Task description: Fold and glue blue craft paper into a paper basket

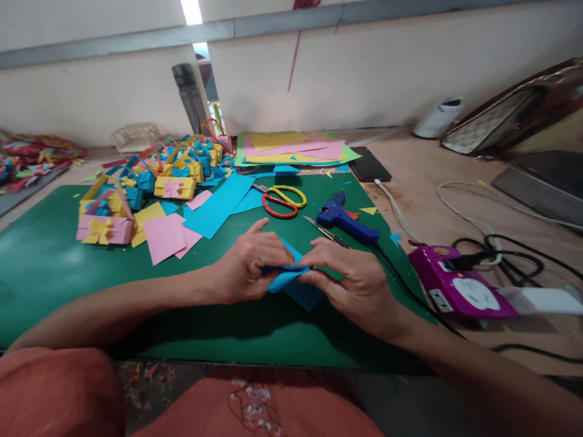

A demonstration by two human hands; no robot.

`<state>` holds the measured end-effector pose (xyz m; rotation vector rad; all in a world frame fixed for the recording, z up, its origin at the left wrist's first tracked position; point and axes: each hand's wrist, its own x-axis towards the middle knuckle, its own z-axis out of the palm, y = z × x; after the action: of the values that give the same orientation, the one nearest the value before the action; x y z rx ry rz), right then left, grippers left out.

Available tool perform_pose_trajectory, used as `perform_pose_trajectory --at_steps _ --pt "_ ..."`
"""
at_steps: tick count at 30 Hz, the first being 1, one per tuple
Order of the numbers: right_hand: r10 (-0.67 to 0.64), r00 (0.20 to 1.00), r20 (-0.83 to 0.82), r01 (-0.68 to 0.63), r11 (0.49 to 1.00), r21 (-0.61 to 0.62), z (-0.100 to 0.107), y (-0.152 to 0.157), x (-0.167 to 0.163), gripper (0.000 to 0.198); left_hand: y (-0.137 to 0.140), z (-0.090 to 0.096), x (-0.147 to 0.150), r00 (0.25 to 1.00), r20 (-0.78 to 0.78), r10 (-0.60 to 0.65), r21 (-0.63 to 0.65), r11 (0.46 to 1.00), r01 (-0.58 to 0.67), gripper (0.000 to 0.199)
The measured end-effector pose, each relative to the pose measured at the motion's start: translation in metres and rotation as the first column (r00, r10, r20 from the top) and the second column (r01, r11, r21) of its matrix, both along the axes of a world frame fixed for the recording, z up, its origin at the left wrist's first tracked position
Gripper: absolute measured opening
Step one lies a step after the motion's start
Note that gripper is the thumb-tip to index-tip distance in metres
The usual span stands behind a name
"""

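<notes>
Between my two hands, just above the green mat point(218, 328), is a piece of blue paper point(288, 278) with folded, curving edges. My left hand point(248, 261) grips its left side, fingers curled and thumb side raised. On the right, my right hand point(353, 279) pinches the paper between thumb and forefinger. Part of the paper is hidden behind the fingers. Just beyond my hands lie scissors point(280, 208) with red and yellow handles, a craft knife point(325, 232) and a blue glue gun point(346, 221).
Small paper baskets point(107, 227) with bows stand at the left. Pink paper squares point(164, 238) and blue strips point(221, 206) lie nearby. A stack of coloured sheets point(291, 149) and a phone point(371, 164) are at the back. A purple power strip point(460, 288) with cables sits right.
</notes>
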<state>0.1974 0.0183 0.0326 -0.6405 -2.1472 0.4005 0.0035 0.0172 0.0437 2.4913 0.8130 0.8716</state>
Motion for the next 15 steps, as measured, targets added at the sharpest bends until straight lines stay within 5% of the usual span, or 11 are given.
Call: perform_pose_trajectory --at_steps 15 --pt "0.012 1.000 0.010 -0.012 1.000 -0.005 0.0025 -0.0006 -0.0001 0.006 0.0014 -0.0051 -0.0002 1.000 -0.004 -0.015 0.027 1.000 0.015 0.010"
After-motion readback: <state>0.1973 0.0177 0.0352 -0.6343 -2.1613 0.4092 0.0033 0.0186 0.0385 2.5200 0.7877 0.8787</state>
